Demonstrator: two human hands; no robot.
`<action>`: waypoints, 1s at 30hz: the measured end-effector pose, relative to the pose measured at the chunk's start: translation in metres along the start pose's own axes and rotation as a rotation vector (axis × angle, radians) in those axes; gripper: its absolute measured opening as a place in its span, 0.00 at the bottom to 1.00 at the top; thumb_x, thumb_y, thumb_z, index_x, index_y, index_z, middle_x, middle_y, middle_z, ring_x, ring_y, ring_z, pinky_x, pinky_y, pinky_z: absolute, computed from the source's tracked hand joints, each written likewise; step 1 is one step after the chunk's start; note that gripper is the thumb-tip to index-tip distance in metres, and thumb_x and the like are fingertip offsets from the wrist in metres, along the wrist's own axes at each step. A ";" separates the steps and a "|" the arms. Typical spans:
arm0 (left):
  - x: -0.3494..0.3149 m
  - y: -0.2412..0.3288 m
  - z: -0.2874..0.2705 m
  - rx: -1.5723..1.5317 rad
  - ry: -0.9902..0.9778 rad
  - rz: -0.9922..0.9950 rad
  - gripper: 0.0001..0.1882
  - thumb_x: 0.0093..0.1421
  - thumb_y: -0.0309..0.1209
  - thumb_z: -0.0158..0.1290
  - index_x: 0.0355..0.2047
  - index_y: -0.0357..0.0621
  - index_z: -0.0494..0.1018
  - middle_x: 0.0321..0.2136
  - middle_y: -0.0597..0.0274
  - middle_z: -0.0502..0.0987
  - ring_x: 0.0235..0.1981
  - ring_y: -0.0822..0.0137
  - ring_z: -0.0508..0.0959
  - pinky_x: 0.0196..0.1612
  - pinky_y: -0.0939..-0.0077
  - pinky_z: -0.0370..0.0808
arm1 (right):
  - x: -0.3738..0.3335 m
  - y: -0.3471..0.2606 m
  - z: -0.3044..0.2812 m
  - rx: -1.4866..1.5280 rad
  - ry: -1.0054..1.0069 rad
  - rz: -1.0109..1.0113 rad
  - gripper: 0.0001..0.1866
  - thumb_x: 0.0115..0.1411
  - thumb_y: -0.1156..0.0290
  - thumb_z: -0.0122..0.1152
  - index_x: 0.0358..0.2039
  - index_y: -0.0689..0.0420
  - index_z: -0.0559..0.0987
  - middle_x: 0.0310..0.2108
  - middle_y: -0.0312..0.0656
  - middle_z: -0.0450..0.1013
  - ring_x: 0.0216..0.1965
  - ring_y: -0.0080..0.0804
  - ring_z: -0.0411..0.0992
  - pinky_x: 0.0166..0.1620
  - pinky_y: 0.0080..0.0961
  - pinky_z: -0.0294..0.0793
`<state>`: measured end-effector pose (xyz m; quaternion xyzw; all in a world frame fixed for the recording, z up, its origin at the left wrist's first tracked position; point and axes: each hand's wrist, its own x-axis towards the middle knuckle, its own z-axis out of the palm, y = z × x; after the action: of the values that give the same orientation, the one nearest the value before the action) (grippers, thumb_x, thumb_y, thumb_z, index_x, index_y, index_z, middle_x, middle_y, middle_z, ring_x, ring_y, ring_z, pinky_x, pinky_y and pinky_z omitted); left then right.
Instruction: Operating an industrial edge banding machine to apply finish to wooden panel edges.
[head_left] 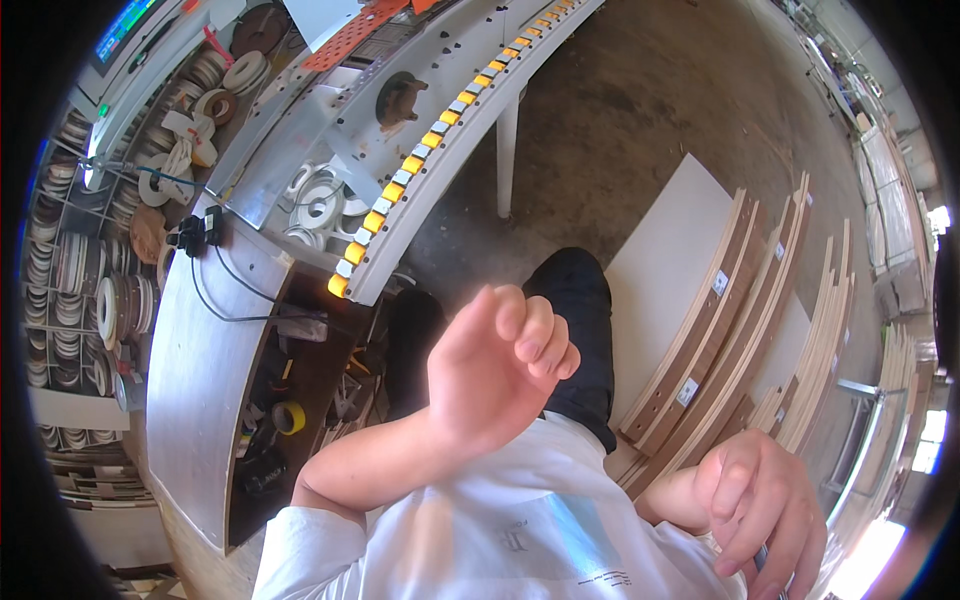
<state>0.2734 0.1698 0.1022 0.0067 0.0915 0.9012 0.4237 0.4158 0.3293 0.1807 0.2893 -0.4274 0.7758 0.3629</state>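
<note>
My left hand (492,372) is raised in front of my shirt, over my lap. Its fingers are loosely curled and I see nothing in the palm. Low on the right, my right hand (768,508) is closed close to my body, its fingers bent around something. Only a small dark bluish edge of that thing shows below the fingers, too little to name. Nearest to the right hand are stacked brown and pale wood panels (715,350) on the floor. Neither hand touches the machine (440,90) ahead.
Yellow and white rollers (430,140) line the machine's curved edge. White rolls of edging (322,200) lie beside it. A grey cabinet (200,370) with an open shelf holds a yellow tape roll (289,417). Racks of edging coils (70,270) stand far left; a metal frame (865,440) stands right.
</note>
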 end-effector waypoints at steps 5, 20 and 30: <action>-0.001 0.001 -0.001 0.003 -0.028 0.006 0.21 0.78 0.44 0.36 0.28 0.51 0.66 0.26 0.66 0.66 0.28 0.68 0.63 0.38 0.70 0.65 | 0.001 -0.001 0.001 -0.003 -0.008 0.004 0.11 0.54 0.70 0.79 0.33 0.37 0.87 0.30 0.17 0.83 0.24 0.12 0.77 0.25 0.16 0.58; -0.003 -0.004 -0.012 0.021 -0.150 -0.054 0.19 0.76 0.44 0.42 0.28 0.52 0.66 0.27 0.67 0.66 0.29 0.68 0.65 0.38 0.70 0.65 | 0.004 0.010 -0.009 0.070 -0.172 -0.059 0.12 0.65 0.67 0.66 0.45 0.33 0.88 0.41 0.21 0.85 0.30 0.19 0.77 0.33 0.22 0.58; -0.011 -0.006 -0.019 0.121 -0.208 -0.093 0.11 0.63 0.37 0.66 0.33 0.59 0.73 0.33 0.72 0.74 0.34 0.71 0.70 0.42 0.69 0.69 | -0.004 0.002 0.000 -0.008 -0.002 -0.028 0.11 0.55 0.71 0.79 0.36 0.38 0.88 0.31 0.19 0.83 0.26 0.14 0.78 0.25 0.16 0.58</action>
<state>0.2834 0.1626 0.0835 0.1216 0.1012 0.8679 0.4709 0.4166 0.3269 0.1768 0.2944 -0.4267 0.7688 0.3743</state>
